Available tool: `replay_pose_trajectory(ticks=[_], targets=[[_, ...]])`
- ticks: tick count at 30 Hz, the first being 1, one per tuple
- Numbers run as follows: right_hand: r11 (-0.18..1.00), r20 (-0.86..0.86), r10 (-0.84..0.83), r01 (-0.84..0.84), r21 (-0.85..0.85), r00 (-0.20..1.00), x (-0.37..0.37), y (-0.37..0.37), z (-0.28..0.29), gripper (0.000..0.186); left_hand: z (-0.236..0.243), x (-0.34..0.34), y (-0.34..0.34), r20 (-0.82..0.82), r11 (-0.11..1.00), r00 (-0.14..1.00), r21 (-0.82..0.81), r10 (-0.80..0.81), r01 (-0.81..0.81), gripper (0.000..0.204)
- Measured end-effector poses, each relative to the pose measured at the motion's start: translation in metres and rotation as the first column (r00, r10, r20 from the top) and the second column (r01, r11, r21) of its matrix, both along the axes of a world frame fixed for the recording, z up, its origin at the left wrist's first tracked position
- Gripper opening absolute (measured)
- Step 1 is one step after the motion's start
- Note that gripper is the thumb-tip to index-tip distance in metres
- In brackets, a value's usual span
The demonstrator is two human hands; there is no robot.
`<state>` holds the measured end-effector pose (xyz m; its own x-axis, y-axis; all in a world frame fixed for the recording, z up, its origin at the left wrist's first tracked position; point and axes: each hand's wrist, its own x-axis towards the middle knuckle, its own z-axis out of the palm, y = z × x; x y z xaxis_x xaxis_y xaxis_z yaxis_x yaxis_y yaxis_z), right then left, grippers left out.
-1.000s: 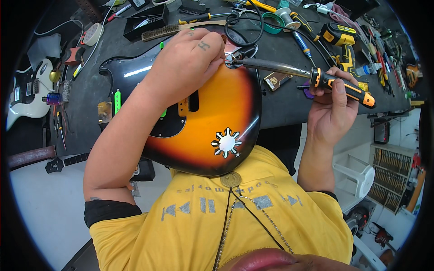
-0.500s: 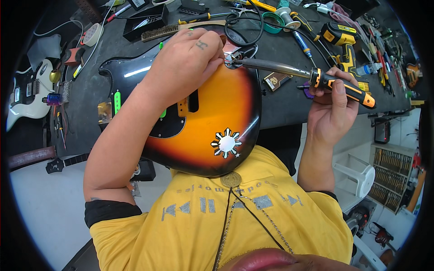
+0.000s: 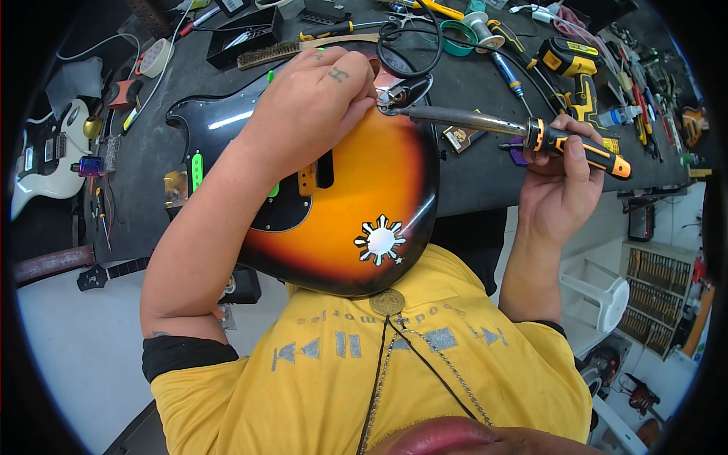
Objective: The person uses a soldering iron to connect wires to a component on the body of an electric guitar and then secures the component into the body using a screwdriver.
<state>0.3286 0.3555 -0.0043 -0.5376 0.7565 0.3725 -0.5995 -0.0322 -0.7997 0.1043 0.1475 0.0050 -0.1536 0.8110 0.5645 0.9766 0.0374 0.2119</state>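
White electric guitar (image 3: 67, 148) off to the left, then the sunburst guitar body (image 3: 379, 178) overhanging the bench (image 3: 474, 182) edge. Left hand (image 3: 326, 95) has its fingers curled by the wired cavity (image 3: 393, 96) – tips hidden, can't tell what they've got. Soldering iron (image 3: 474, 120) points in there, right hand (image 3: 565, 178) wrapped snugly round its handle (image 3: 593, 154).

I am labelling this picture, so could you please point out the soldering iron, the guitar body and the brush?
Soldering iron (image 3: 485, 121): head view, on its metal barrel.
Guitar body (image 3: 364, 182): head view, on its orange front.
Brush (image 3: 271, 52): head view, on its bristles.
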Motion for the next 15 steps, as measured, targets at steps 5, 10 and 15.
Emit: replay_pose_trajectory(ticks=[5, 10, 15], targets=[[1.000, -0.001, 0.013, -0.013, 0.002, 1.000, 0.0010, 0.0007, 0.0006, 0.023, 0.0006, 0.0008, -0.0010, 0.009, 1.000, 1.000, -0.007, 0.012, -0.012, 0.022], [1.000, -0.010, 0.027, -0.027, -0.009, 1.000, 0.0015, 0.0012, -0.0002, 0.023, -0.0001, 0.0008, 0.0004, 0.011, 1.000, 1.000, -0.021, 0.019, -0.019, 0.022], [0.999, -0.008, 0.029, -0.029, -0.015, 1.000, 0.0008, 0.0006, 0.0010, 0.023, 0.0001, 0.0009, -0.0013, 0.012, 0.999, 1.000, -0.021, 0.026, -0.026, 0.025]])
